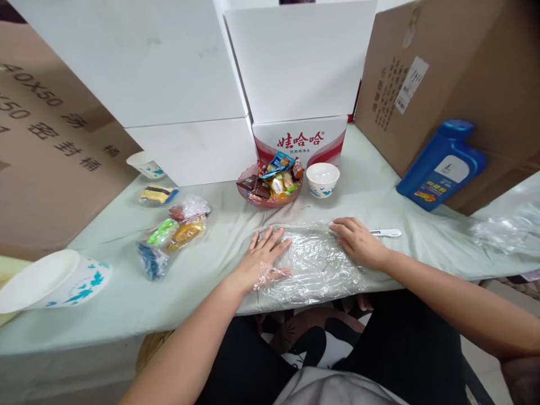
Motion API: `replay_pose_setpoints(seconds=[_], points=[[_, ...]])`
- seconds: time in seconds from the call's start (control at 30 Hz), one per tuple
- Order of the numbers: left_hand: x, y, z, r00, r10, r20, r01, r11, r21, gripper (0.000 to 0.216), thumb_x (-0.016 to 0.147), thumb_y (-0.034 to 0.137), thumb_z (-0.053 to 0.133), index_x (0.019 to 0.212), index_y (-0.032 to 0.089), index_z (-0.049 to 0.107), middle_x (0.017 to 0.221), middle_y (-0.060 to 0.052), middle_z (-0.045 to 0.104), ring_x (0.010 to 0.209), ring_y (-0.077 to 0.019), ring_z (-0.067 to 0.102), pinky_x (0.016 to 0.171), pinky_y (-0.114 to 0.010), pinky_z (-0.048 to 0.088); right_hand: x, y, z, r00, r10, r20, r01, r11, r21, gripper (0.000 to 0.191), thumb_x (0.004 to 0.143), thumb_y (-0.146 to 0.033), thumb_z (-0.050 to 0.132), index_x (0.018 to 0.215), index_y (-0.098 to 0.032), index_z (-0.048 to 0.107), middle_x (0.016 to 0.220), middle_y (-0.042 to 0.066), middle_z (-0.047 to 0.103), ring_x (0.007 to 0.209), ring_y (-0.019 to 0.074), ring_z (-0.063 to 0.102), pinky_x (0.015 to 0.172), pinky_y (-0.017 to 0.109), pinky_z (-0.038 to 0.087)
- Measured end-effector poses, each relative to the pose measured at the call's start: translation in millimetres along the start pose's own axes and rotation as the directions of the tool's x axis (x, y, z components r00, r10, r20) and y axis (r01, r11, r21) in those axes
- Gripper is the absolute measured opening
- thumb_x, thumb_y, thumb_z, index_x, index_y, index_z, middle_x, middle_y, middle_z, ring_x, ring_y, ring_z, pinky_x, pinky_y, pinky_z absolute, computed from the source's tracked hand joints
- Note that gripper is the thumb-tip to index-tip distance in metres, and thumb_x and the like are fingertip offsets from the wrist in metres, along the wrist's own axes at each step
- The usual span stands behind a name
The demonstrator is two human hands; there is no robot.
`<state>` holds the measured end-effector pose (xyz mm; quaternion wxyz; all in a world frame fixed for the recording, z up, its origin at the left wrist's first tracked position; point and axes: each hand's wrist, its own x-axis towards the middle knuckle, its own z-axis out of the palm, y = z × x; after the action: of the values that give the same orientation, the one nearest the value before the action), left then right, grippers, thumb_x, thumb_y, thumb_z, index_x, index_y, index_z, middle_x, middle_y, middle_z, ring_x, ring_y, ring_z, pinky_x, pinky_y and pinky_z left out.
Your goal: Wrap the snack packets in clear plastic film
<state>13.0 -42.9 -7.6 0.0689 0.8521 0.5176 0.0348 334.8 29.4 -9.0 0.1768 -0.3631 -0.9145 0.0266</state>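
A crinkled sheet of clear plastic film (314, 261) lies spread on the cloth at the table's front edge. Its left side is under my left hand (264, 259), which rests flat with the fingers spread; some film shows over the base of the thumb. On the film's upper right corner lies my right hand (356, 242), palm down, fingers stretched out and slightly bent. Just beyond that hand is a white utility knife (387, 233), partly hidden behind it. Behind the film stand a pink bowl (270, 202) of wrapped snacks and a small white paper cup (323, 181).
Left of the film lie plastic-wrapped colourful items (175, 233) and a yellow packet (157, 194). A large paper bucket (63, 281) lies tilted at the near left. White boxes (189, 152) stand behind. At right, a blue bottle (442, 163) leans near a brown carton (417, 84).
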Motion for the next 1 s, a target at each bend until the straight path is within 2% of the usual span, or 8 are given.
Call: replay_pose_setpoints(seconds=[0.17,0.27,0.33,0.43,0.63,0.8,0.9,1.0], points=[[1,10,-10,0.994,-0.041,0.101,0.042,0.999,-0.007,0.081,0.080,0.065,0.059,0.148,0.030,0.035,0.162,-0.007,0.016,0.147,-0.0405,0.002,0.116,-0.059,0.009,-12,56,-4,0.978,0.131,-0.164,-0.143,0.988,-0.062,0.034,0.093,-0.026,0.041,0.114,-0.012,0.063,0.117,0.019,0.061,0.112,0.0313,0.053,0.099,0.051,0.044],[3,14,-13,0.990,-0.050,0.131,0.050,0.999,0.010,0.082,0.078,0.065,0.061,0.148,0.030,0.035,0.162,-0.007,0.013,0.148,-0.0391,0.002,0.117,-0.058,0.008,-5,56,-7,0.971,0.125,-0.203,-0.145,0.986,-0.082,0.033,0.093,-0.027,0.042,0.112,-0.011,0.064,0.115,0.019,0.063,0.112,0.0309,0.054,0.099,0.050,0.044],[3,12,-16,0.987,-0.061,0.147,0.058,0.998,0.024,0.084,0.078,0.063,0.062,0.149,0.030,0.033,0.162,-0.008,0.010,0.148,-0.0369,0.004,0.117,-0.057,0.005,2,43,-6,0.987,0.066,-0.149,-0.075,0.996,-0.055,0.036,0.096,-0.030,0.039,0.116,-0.011,0.062,0.119,0.018,0.063,0.114,0.0283,0.055,0.101,0.045,0.044],[0,2,-21,0.979,-0.109,0.173,0.102,0.994,0.049,0.090,0.076,0.062,0.064,0.151,0.028,0.029,0.162,-0.009,0.009,0.149,-0.0340,0.003,0.117,-0.059,-0.001,10,22,0,1.000,0.009,0.013,-0.009,0.999,-0.036,0.046,0.098,-0.038,0.037,0.129,-0.010,0.055,0.133,0.018,0.057,0.123,0.0273,0.051,0.105,0.043,0.042],[-12,-27,-40,0.927,-0.271,0.260,0.270,0.962,0.038,0.097,0.071,0.059,0.066,0.152,0.027,0.024,0.162,-0.008,0.008,0.149,-0.0333,-0.001,0.116,-0.060,-0.002,14,11,11,0.975,0.174,0.138,-0.151,0.975,-0.164,0.065,0.097,-0.053,0.034,0.144,-0.008,0.040,0.149,0.019,0.042,0.139,0.0320,0.035,0.112,0.052,0.028],[-20,-30,-44,0.896,-0.306,0.322,0.323,0.946,-0.002,0.107,0.064,0.057,0.071,0.153,0.028,0.021,0.163,-0.008,0.002,0.149,-0.0365,-0.002,0.114,-0.064,0.005,11,2,13,0.968,0.155,0.199,-0.126,0.980,-0.153,0.070,0.094,-0.059,0.039,0.147,-0.014,0.037,0.154,0.017,0.033,0.144,0.0339,0.025,0.114,0.055,0.024],[-30,-28,-44,0.917,-0.279,0.284,0.303,0.952,-0.044,0.103,0.063,0.053,0.073,0.151,0.027,0.027,0.162,-0.011,0.011,0.148,-0.0393,0.005,0.114,-0.064,0.009,3,-2,5,0.978,0.104,0.181,-0.089,0.992,-0.085,0.063,0.095,-0.055,0.038,0.144,-0.016,0.042,0.153,0.017,0.035,0.144,0.0347,0.025,0.112,0.058,0.025],[-40,-27,-50,0.976,-0.203,0.076,0.214,0.959,-0.188,0.066,0.079,0.051,0.060,0.138,0.023,0.048,0.152,-0.012,0.037,0.142,-0.0345,0.029,0.115,-0.055,0.022,-7,-6,-11,0.996,0.053,0.076,-0.058,0.996,0.068,0.052,0.098,-0.049,0.033,0.134,-0.017,0.052,0.144,0.017,0.048,0.137,0.0316,0.037,0.109,0.053,0.034]])
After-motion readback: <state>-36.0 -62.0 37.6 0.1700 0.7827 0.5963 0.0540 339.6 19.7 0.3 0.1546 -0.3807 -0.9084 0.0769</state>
